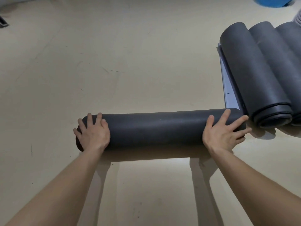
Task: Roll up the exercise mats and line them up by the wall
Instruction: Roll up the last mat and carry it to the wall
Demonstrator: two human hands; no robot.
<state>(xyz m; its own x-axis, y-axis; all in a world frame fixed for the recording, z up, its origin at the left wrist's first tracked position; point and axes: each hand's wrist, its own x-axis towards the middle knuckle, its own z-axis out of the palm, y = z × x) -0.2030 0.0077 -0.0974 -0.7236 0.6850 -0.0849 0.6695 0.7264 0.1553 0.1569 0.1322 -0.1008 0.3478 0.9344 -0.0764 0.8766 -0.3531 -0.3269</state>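
A dark grey rolled mat [156, 131] lies crosswise on the beige floor in front of me. My left hand [92, 133] rests spread over its left end, fingers apart and pressing on the roll. My right hand [225, 130] lies spread over its right end in the same way. At the right, three more rolled mats lie side by side, pointing away from me: the nearest [254, 74], the middle one [276, 51] and one cut off by the frame edge [293, 36]. The held roll's right end almost touches the nearest of them.
A flat grey-white strip [228, 85] lies on the floor along the left side of the lined-up rolls. A blue object [275, 1] sits at the top right corner. A dark metal piece [4, 23] shows at the far left edge.
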